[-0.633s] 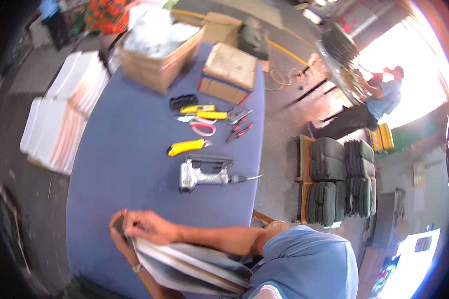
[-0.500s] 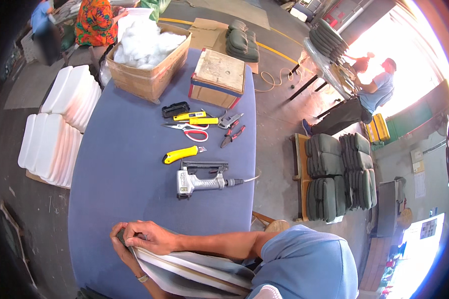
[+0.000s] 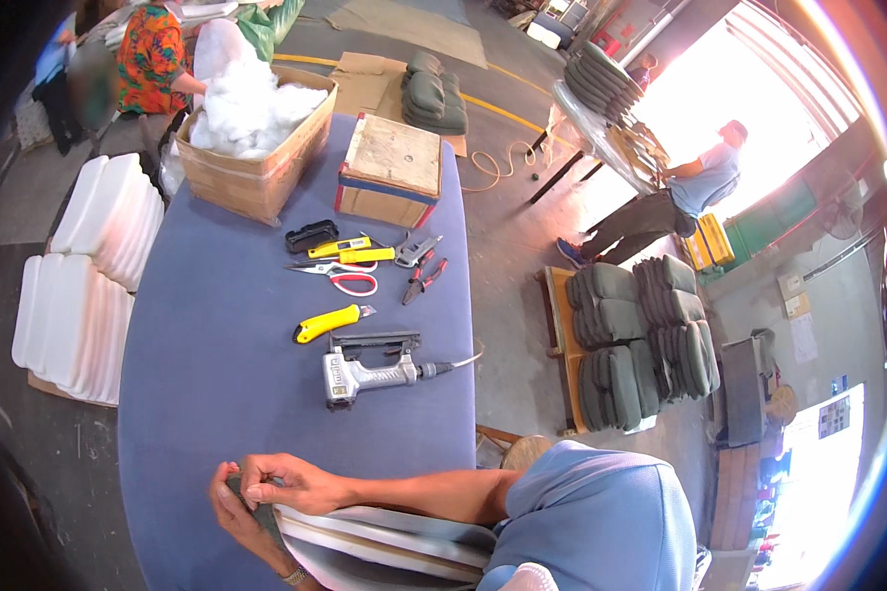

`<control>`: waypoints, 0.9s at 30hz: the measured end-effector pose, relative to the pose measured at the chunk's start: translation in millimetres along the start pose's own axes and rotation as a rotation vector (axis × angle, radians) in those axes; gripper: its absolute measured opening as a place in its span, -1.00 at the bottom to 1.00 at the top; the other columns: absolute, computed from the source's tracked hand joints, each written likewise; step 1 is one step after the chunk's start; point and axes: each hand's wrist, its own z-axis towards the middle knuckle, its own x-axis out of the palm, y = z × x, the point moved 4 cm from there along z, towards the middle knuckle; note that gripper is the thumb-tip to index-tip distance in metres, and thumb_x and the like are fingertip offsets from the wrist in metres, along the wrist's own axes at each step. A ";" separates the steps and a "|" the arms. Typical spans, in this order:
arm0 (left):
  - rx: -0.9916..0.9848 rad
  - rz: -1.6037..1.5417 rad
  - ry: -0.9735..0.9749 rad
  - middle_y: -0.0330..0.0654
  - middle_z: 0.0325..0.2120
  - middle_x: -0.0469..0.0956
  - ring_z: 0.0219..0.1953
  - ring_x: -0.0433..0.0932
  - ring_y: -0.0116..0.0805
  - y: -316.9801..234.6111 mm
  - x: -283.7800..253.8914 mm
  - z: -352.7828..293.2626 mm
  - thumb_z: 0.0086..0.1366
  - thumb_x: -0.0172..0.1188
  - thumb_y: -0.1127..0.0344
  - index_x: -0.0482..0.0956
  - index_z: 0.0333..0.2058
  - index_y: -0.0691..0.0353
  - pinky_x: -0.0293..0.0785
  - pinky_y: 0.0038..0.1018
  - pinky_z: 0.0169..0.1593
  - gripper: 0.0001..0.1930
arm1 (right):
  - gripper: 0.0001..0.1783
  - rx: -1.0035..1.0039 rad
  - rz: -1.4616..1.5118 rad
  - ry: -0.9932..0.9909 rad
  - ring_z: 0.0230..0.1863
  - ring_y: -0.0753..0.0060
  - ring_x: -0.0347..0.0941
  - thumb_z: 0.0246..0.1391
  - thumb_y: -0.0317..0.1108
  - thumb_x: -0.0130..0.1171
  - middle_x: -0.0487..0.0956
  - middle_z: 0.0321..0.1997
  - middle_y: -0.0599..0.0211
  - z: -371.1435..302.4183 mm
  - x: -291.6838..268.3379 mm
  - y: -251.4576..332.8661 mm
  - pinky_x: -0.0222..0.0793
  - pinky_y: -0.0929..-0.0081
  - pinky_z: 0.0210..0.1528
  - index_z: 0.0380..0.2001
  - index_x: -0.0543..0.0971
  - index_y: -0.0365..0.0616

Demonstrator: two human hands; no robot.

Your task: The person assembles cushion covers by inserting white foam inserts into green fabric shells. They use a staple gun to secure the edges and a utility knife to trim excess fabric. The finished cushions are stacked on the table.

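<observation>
A long padded cushion (image 3: pixel 384 554), with white layers, a tan edge line and grey-green fabric around it, lies tilted against my body at the near edge of the table. My left hand (image 3: pixel 235 514), with a watch on its wrist, wraps round the cushion's far end. Over that same end, my right hand (image 3: pixel 294 485) is closed with its fingertips pinching the grey-green fabric (image 3: pixel 248 492). Part of the cushion is hidden behind my right arm and sleeve. Beyond my hands, a silver staple gun (image 3: pixel 373 372) with an air hose lies on the blue-grey table (image 3: pixel 217 374).
A yellow utility knife (image 3: pixel 327 323), red-handled scissors (image 3: pixel 353 280) and pliers (image 3: pixel 425 280) lie mid-table. Farther back stand a carton of white stuffing (image 3: pixel 246 182) and a wood-topped box (image 3: pixel 389 167). White foam pads (image 3: pixel 69 315) are stacked left, dark cushions (image 3: pixel 621 345) right. Co-workers stand beyond.
The view has shifted, so the table and tools appear farther left. My hands stay at the cushion's end, the right fingers slightly lower. The co-worker at the far right table has lowered an arm.
</observation>
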 end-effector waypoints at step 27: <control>0.055 -0.174 -0.062 0.06 0.32 0.39 0.32 0.40 -0.12 -28.0 36.4 -18.7 0.56 0.00 0.22 0.35 0.36 0.36 0.32 -0.27 0.34 -0.49 | -0.67 -0.043 -1.266 -0.267 0.03 -0.02 0.54 0.15 -0.31 0.34 0.64 -0.07 0.12 -45.6 -142.8 51.5 0.44 0.16 0.18 -0.04 0.58 -0.15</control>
